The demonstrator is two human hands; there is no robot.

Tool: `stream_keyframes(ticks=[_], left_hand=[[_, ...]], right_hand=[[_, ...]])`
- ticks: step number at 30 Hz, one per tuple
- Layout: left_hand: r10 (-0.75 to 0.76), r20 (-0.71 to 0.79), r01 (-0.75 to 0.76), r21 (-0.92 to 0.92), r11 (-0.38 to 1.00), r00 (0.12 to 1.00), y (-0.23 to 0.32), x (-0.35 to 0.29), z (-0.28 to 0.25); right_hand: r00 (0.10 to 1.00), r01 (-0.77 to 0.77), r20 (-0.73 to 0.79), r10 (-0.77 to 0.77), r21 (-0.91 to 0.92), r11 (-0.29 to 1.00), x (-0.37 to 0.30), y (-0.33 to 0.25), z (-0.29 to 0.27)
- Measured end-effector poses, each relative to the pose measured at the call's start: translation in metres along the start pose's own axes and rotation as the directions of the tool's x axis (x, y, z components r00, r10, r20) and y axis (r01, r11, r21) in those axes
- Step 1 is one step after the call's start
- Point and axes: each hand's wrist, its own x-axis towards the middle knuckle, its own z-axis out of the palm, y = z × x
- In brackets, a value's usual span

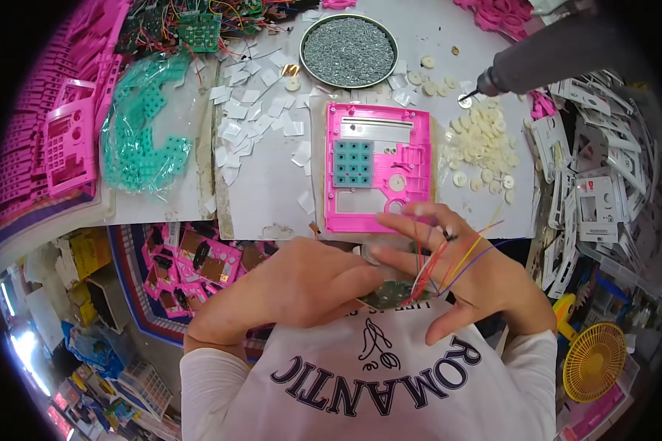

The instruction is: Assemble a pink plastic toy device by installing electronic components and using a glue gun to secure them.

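Observation:
My left hand [318, 283] has its fingers curled around the edge of a green circuit board [390, 295], held low in front of my chest. Red, white, yellow and blue wires [438, 275] run up from the board. My right hand [467, 257] is beside them with its fingers spread, and the wires pass across it. Just beyond the hands, a pink plastic housing [335, 222] lies on the table. A teal rubber keypad [353, 163] sits in its left part, and a cream disc [397, 182] in its lower right.
A round tin of screws [305, 65] stands at the back. White paper pieces [254, 110] and cream discs [485, 136] flank the housing. A power screwdriver [537, 62] hangs at upper right. Teal keypads fill a plastic bag [143, 140]; pink shells [70, 140] and white panels [596, 198] are stacked outward.

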Motion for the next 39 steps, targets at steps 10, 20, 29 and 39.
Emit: stream_keyframes(ticks=[10,20,29,39], left_hand=[[-0.563,0.024,0.462,-0.601,0.653,0.826,0.007,-0.018,0.025],[-0.634,0.296,0.334,-0.94,-0.063,0.715,-0.014,-0.024,0.025],[-0.646,0.217,0.243,-0.969,-0.049,0.732,-0.01,-0.03,0.032],[-0.624,-0.075,0.628,0.057,0.776,0.778,-0.004,-0.03,-0.02]], right_hand=[[0.96,0.224,-0.25,-0.13,0.395,0.891,0.031,0.034,0.024],[0.866,-0.148,-0.287,0.41,0.635,0.758,0.091,0.063,0.004],[0.874,-0.295,-0.316,0.369,0.257,0.92,0.101,0.063,-0.008],[0.886,-0.427,-0.276,0.373,-0.168,0.889,0.107,0.066,-0.014]])
